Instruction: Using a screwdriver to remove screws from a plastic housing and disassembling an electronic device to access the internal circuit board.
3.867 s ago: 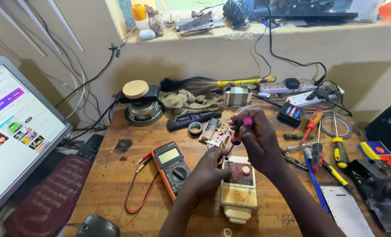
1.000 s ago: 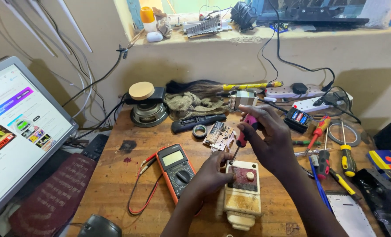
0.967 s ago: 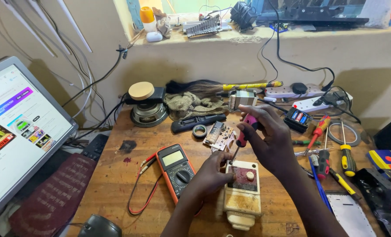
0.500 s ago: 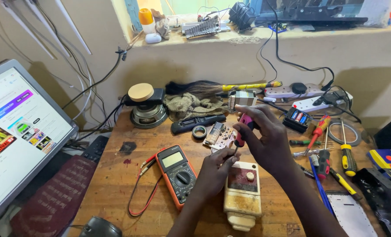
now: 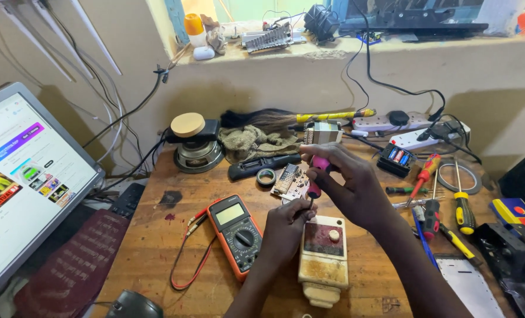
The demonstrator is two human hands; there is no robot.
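right hand closed around pink-handled screwdriver, shaft pointing down, tip hidden behind left hand. left fingers pinched at the shaft's lower end, resting against top edge of cream device lying on wooden bench. orange multimeter just beside the left wrist. circuit board behind, half covered by both hands. monitor cut off at left.

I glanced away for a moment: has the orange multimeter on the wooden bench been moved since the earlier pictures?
No. The orange multimeter still lies left of the cream box-shaped device, below the round speaker; only the camera shifted slightly.
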